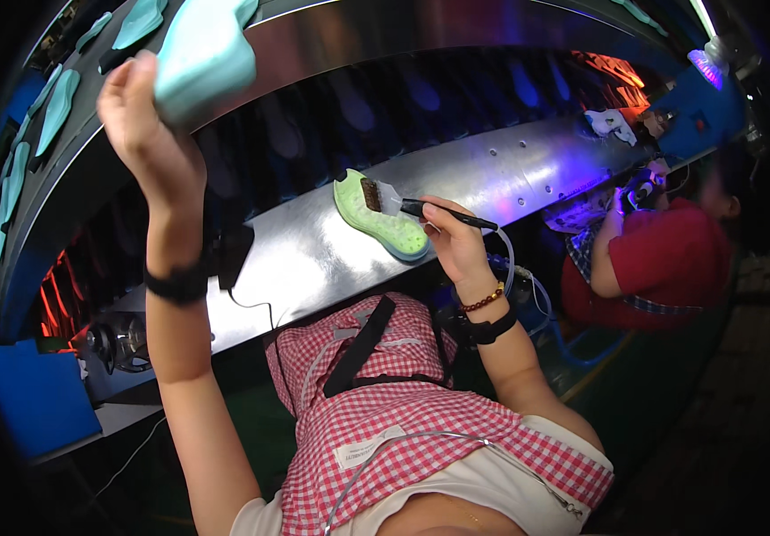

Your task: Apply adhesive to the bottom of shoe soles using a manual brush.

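We count one brush [389, 199], held by its slim black handle in our right hand [458, 246], bristles against one green sole [378, 227]; one large teal sole [206, 71] meets our left hand [142, 116], though we cannot tell whether those fingers grip it. At least five other teal soles line a curved dark belt [90, 89]. The green sole, waisted and smooth-edged, lies on a shiny metal bench [291, 237]; one co-worker [671, 259] in red is at right.

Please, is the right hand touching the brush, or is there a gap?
Touching. The head view shows the right hand gripping the brush by its black handle, with fingers directly against it.
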`<act>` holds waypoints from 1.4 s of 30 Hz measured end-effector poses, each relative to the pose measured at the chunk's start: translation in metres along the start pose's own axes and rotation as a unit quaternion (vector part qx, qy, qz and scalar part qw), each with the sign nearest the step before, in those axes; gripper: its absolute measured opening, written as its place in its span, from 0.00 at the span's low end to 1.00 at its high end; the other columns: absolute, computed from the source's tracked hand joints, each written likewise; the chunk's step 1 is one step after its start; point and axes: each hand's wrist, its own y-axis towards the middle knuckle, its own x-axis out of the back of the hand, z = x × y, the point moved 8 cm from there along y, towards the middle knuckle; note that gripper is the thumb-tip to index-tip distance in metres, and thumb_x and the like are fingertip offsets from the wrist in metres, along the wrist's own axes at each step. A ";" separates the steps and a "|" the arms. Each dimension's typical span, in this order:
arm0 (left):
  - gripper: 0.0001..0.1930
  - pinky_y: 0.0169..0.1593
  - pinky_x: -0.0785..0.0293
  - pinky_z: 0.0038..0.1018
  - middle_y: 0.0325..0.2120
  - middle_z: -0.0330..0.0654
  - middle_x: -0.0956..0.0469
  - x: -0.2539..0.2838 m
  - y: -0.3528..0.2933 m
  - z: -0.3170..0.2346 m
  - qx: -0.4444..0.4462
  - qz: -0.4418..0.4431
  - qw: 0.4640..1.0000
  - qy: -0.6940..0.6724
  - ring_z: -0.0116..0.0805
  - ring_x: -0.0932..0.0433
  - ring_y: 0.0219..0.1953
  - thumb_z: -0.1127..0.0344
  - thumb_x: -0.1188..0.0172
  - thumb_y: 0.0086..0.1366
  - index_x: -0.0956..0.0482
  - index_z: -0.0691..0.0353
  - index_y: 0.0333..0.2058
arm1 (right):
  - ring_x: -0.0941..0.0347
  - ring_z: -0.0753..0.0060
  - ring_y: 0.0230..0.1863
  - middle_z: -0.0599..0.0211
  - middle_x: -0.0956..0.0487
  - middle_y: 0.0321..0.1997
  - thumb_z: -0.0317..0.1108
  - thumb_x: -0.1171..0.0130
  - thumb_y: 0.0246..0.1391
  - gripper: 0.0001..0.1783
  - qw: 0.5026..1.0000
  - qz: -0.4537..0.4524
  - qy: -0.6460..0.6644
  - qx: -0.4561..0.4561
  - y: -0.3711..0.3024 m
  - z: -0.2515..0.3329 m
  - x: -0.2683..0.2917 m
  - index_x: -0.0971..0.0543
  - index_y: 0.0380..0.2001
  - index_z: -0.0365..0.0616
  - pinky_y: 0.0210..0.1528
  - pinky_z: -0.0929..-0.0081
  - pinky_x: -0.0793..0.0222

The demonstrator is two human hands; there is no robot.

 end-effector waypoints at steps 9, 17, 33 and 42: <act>0.39 0.50 0.33 0.41 0.48 0.57 0.35 0.041 -0.137 0.031 0.426 0.232 0.780 -0.394 0.52 0.28 0.43 0.43 0.53 0.56 0.47 0.71 0.55 | 0.31 0.80 0.30 0.67 0.25 0.29 0.23 0.43 0.44 0.11 0.999 0.005 -0.032 0.004 0.011 -0.001 -0.006 0.24 0.34 0.32 0.36 0.86 0.37; 0.44 0.54 0.39 0.44 0.49 0.51 0.34 0.076 -0.227 0.113 0.541 0.036 0.726 -0.424 0.49 0.33 0.50 0.27 0.68 0.52 0.44 0.60 0.56 | 0.28 0.80 0.33 0.64 0.22 0.32 0.23 0.40 0.42 0.11 0.967 0.200 -0.157 -0.015 0.004 -0.022 -0.079 0.23 0.34 0.33 0.39 0.86 0.33; 0.36 0.53 0.37 0.35 0.46 0.41 0.34 0.124 -0.214 0.126 0.466 -0.137 0.850 -0.204 0.38 0.35 0.50 0.33 0.73 0.59 0.38 0.55 0.52 | 0.30 0.68 0.27 0.65 0.24 0.23 0.30 0.37 0.36 0.12 0.720 0.431 -0.467 0.279 -0.057 -0.035 -0.162 0.20 0.29 0.44 0.30 0.75 0.38; 0.38 0.46 0.30 0.39 0.43 0.47 0.29 0.066 -0.219 0.096 0.493 0.040 0.771 -0.400 0.44 0.27 0.41 0.33 0.78 0.58 0.40 0.55 0.54 | 0.29 0.77 0.31 0.65 0.23 0.29 0.26 0.38 0.39 0.11 0.897 0.326 -0.292 0.067 -0.020 -0.005 -0.151 0.20 0.31 0.40 0.35 0.82 0.34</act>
